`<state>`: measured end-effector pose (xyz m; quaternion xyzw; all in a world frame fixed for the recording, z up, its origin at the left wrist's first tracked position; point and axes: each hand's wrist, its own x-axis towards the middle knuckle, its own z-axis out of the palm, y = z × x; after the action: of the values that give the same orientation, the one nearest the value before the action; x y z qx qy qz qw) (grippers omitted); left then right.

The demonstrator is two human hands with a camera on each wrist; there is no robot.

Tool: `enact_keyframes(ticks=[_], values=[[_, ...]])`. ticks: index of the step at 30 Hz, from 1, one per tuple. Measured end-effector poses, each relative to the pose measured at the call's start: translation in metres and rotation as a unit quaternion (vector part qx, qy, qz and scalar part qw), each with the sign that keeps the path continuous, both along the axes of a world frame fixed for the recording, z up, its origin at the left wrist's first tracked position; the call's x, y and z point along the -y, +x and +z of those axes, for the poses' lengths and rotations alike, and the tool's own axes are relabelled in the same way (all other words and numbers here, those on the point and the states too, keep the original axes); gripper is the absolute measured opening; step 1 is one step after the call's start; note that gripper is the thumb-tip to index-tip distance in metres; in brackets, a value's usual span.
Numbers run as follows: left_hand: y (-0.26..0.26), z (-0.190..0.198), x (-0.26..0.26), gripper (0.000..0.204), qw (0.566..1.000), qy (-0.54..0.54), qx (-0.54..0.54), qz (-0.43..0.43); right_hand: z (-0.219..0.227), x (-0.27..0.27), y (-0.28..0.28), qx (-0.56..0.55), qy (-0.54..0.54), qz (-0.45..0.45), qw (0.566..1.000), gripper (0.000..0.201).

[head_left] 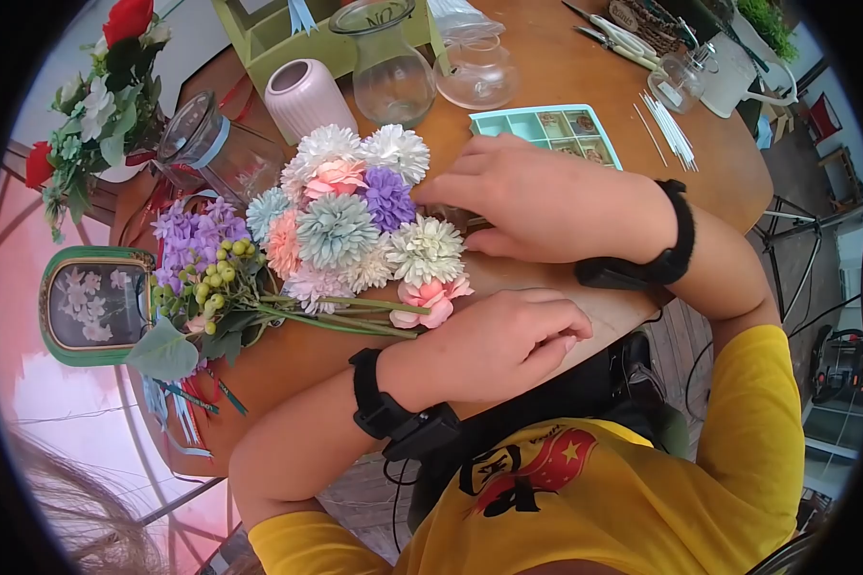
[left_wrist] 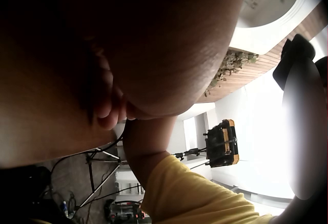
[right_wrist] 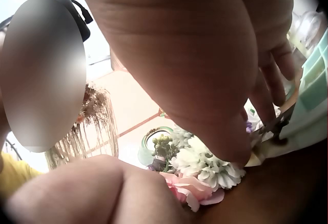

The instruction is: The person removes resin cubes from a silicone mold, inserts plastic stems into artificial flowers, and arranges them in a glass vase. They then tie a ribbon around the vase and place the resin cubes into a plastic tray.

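Flowers [head_left: 336, 230] apparently being handled; right hand [head_left: 546, 206], grip cannot be told; left hand [head_left: 484, 350] loosely curled, seemingly empty. Light finger placement is called for.

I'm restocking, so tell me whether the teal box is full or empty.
Neither: the teal box is part full. Brownish bits show in some compartments; others look bare.
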<state>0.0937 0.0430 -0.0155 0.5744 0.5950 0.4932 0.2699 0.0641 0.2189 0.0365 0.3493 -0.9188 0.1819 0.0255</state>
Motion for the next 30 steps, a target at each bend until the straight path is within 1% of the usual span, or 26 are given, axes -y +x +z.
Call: enact_keyframes(ticks=[2, 5, 8, 11, 14, 16, 20, 23, 26, 28, 30], values=[[0.0, 0.0, 0.0, 0.015, 1.0, 0.002, -0.004, 0.001, 0.001, 0.009, -0.006, 0.024, 0.029, 0.012, 0.999, 0.037], [0.0, 0.002, -0.001, 0.015, 1.0, -0.002, -0.002, -0.001, -0.011, 0.017, -0.015, -0.001, -0.016, 0.018, 1.0, 0.033], [0.0, -0.001, -0.001, 0.015, 1.0, 0.011, -0.003, 0.001, -0.006, 0.024, -0.015, 0.032, -0.005, -0.027, 0.999, 0.03], [0.0, 0.002, 0.0, 0.015, 1.0, 0.004, 0.0, -0.001, -0.014, 0.026, -0.019, 0.022, -0.024, -0.044, 0.999, 0.029], [0.0, 0.001, 0.0, 0.015, 1.0, 0.007, 0.001, 0.0, -0.011, 0.025, -0.017, 0.037, -0.049, -0.032, 0.998, 0.03], [-0.001, 0.003, -0.001, 0.014, 1.0, -0.002, 0.002, -0.003, -0.011, 0.026, -0.015, 0.039, -0.045, -0.042, 0.997, 0.031], [0.0, -0.002, -0.001, 0.014, 1.0, 0.011, -0.001, 0.001, -0.008, 0.025, -0.013, 0.035, -0.029, -0.064, 0.997, 0.032], [0.0, 0.001, 0.0, 0.014, 1.0, 0.002, 0.0, 0.001, -0.001, 0.013, -0.012, 0.032, 0.051, -0.046, 0.997, 0.046], [0.0, -0.002, -0.001, 0.015, 1.0, 0.013, -0.002, 0.001, -0.002, 0.007, -0.011, 0.066, -0.014, -0.026, 0.997, 0.041], [0.001, -0.006, -0.002, 0.015, 1.0, 0.029, -0.005, 0.006, -0.003, 0.006, -0.01, 0.05, -0.021, -0.022, 0.998, 0.044], [0.001, 0.001, 0.0, 0.015, 1.0, 0.003, -0.005, 0.005, -0.001, 0.005, -0.009, 0.039, -0.046, -0.022, 0.998, 0.047]])
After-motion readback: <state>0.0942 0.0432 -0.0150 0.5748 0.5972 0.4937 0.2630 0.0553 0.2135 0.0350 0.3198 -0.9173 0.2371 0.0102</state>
